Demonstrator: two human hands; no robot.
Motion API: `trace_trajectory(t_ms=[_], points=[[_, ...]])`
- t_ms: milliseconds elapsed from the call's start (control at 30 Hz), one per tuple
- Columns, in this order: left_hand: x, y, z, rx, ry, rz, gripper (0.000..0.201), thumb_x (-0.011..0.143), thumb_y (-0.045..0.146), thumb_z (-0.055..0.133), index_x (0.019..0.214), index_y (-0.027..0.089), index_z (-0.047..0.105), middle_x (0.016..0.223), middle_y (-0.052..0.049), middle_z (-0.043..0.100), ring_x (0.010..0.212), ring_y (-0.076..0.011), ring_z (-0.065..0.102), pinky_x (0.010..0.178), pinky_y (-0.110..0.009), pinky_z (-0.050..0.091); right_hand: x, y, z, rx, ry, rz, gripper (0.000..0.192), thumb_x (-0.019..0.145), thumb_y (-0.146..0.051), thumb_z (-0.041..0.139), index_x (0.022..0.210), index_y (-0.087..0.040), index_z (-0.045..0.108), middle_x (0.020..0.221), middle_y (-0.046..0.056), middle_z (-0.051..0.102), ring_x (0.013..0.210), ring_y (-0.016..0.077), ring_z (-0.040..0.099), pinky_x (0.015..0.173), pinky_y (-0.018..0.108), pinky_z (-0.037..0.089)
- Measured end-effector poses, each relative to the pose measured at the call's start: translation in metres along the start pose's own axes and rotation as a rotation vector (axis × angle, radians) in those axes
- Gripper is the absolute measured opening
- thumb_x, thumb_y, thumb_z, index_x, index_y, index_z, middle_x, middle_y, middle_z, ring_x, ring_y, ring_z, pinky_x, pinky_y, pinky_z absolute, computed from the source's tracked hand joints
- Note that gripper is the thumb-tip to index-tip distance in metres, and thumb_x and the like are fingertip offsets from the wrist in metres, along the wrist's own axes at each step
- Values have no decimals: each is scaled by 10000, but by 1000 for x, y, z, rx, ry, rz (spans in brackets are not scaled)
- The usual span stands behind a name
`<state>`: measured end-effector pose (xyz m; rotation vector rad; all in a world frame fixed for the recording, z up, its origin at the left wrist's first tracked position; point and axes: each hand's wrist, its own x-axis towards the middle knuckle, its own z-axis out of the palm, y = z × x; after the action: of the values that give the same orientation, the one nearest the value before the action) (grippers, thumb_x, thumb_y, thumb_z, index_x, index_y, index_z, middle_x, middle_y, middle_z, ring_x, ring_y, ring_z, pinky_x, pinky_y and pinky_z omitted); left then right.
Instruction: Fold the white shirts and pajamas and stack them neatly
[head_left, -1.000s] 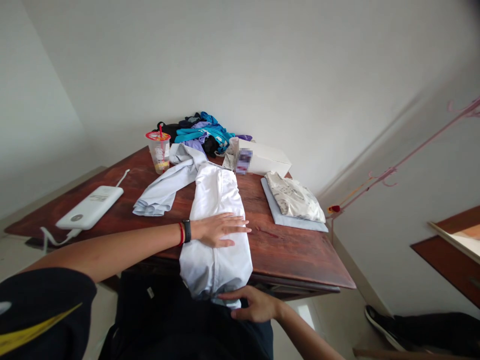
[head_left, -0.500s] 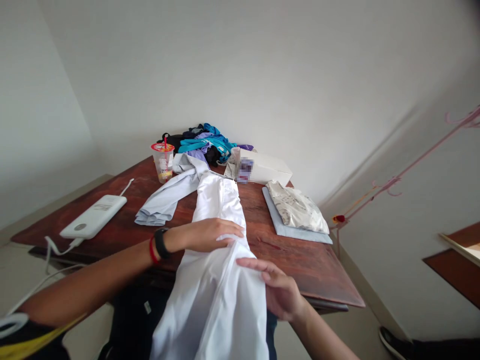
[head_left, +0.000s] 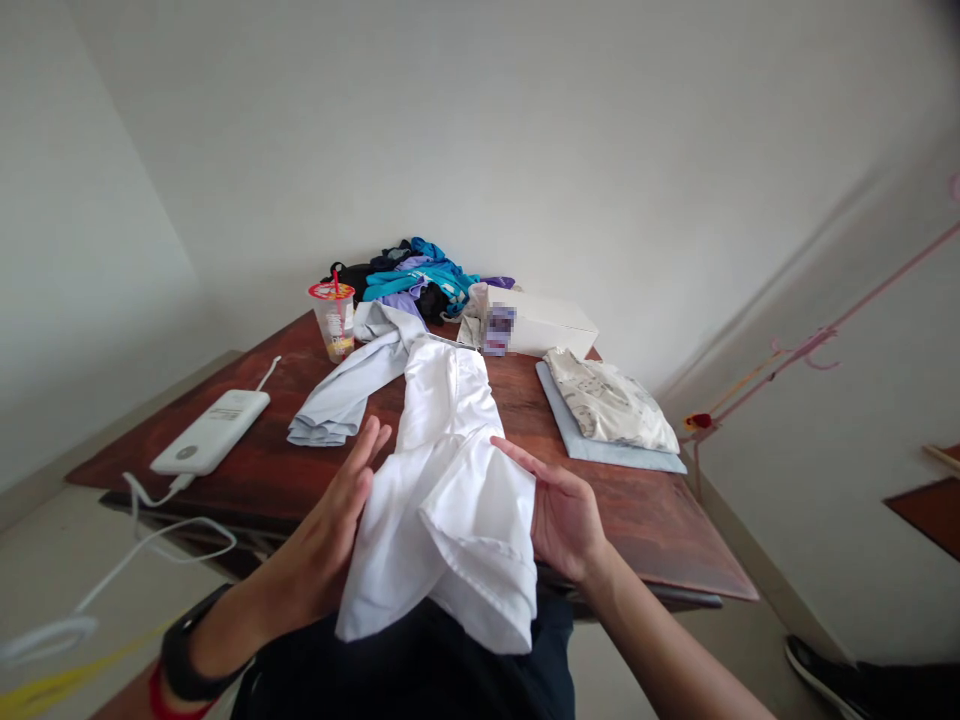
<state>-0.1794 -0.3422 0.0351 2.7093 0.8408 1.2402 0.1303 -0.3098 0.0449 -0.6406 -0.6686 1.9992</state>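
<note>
A white shirt [head_left: 442, 470] lies lengthwise on the dark wooden table [head_left: 637, 520], its near end lifted and draped over the front edge. My left hand [head_left: 330, 535] is flat against the shirt's left side with fingers straight. My right hand [head_left: 559, 515] presses the shirt's right side, palm inward, fingers extended. The cloth bunches between the two palms. One pale sleeve [head_left: 341, 395] stretches out to the left on the table.
A folded patterned garment on a light blue one [head_left: 607, 415] lies at the right. A white box [head_left: 544, 325], a heap of coloured clothes [head_left: 420, 280] and a plastic cup with straw [head_left: 334, 320] stand at the back. A white power bank [head_left: 210, 432] with cable lies left.
My left hand left the top of the shirt and moved to its left side. My right hand rose from under the hanging end to the right side, lifting the cloth.
</note>
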Motion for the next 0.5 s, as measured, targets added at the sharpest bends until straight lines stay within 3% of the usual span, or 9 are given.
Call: trace_trajectory(t_ms=[67, 100, 167, 233, 333, 500], points=[[9, 4, 4, 105, 66, 117, 884, 995, 28, 515, 1652, 439, 90, 1756, -65, 16, 1591, -341, 166, 1249, -594, 273, 1, -2, 2, -21, 4, 15, 507, 876, -321, 603, 1361, -182, 661, 1229, 108, 728, 963, 240, 708, 799, 359, 612], [17, 6, 4, 153, 56, 174, 811, 1005, 20, 503, 1628, 452, 215, 1751, -22, 111, 1591, -322, 178, 1263, -583, 252, 1, -2, 3, -36, 4, 23, 507, 880, -330, 601, 1363, -186, 658, 1225, 109, 727, 964, 242, 707, 791, 359, 612], [34, 10, -1, 206, 3, 272, 573, 1027, 60, 513, 1519, 353, 485, 1670, 4, 371, 1574, -299, 247, 1285, -545, 220, -2, -5, 3, -90, -7, 33, 499, 894, -357, 609, 1364, -198, 661, 1205, 105, 728, 962, 237, 704, 791, 351, 606], [50, 16, -8, 187, -67, 346, 338, 1048, 112, 514, 1329, 224, 664, 1492, -12, 607, 1526, -269, 366, 1297, -486, 217, -10, -9, 2, -196, -37, 19, 496, 901, -389, 640, 1366, -217, 665, 1190, 95, 727, 968, 228, 699, 813, 339, 594], [58, 28, -19, 69, -123, 386, 257, 1057, 121, 499, 1176, 173, 722, 1299, -20, 741, 1413, -191, 528, 1271, -359, 296, -34, -19, 2, -471, -124, -1, 543, 906, -425, 692, 1422, -271, 629, 1199, 78, 720, 961, 215, 695, 832, 332, 575], [35, 48, -28, -141, -184, 320, 289, 1060, 160, 479, 1269, 150, 678, 1235, -76, 768, 1319, -181, 624, 1161, -278, 448, -88, -36, 10, -1213, -379, -33, 724, 867, -335, 774, 1540, -321, 509, 1107, 81, 746, 890, 223, 697, 823, 343, 561]])
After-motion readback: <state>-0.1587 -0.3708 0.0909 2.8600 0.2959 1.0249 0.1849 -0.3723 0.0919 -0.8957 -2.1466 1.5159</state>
